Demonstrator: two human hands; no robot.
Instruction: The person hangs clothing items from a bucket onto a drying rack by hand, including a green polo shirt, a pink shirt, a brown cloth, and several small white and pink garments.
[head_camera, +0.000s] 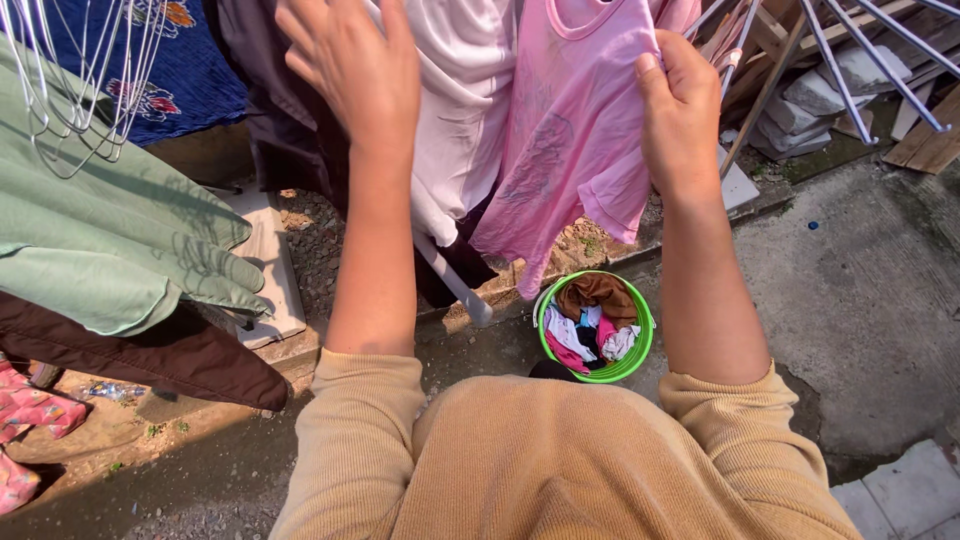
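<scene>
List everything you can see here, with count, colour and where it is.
pink top: one, pink, hanging centre
white garment: one, white, hanging left of the pink top
green cloth: one, pale green, hanging left
blue cloth: one, blue patterned, top left
wire hangers: several, white, top left
bucket: one, green, on the ground, holding mixed clothes
left hand: raised, against the hanging clothes
right hand: gripping the pink top's edge

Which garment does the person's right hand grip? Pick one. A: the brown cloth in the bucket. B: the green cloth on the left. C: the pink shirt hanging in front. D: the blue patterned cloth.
C: the right hand pinches the edge of the hanging pink shirt, well above the green bucket.
</scene>
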